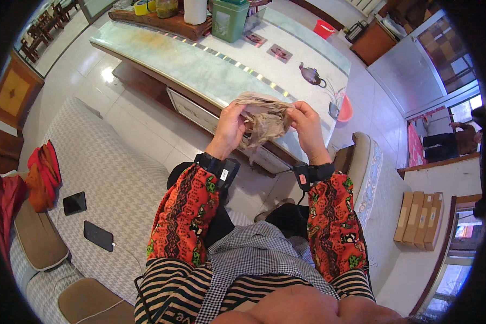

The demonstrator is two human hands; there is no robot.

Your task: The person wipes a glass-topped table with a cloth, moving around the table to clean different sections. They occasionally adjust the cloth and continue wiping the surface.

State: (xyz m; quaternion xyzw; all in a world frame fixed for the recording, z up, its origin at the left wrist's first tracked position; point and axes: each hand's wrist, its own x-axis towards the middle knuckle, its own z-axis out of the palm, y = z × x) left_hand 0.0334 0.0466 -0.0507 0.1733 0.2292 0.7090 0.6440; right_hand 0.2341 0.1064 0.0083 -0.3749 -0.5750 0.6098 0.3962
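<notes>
Between my two hands, a bunched piece of thin, sheer beige fabric (267, 119) is stretched by its upper edge. My left hand (231, 127) pinches its left side, and my right hand (308, 125) grips the right side between thumb and fingers. Loose folds hang down from the middle; whether it is hosiery or another item, I cannot tell. The bundle is in front of the near edge of a glossy marble-patterned table (178, 60). Black straps with small boxes circle both wrists, above orange patterned sleeve covers.
A houndstooth-covered sofa (97, 141) on my left holds two phones (98, 235) and red and orange cloths (43, 176). On the table stand a green bin (229, 20) and a wooden tray (158, 22). To the right are a padded seat (366, 174), cardboard boxes (419, 220) and another person (449, 139).
</notes>
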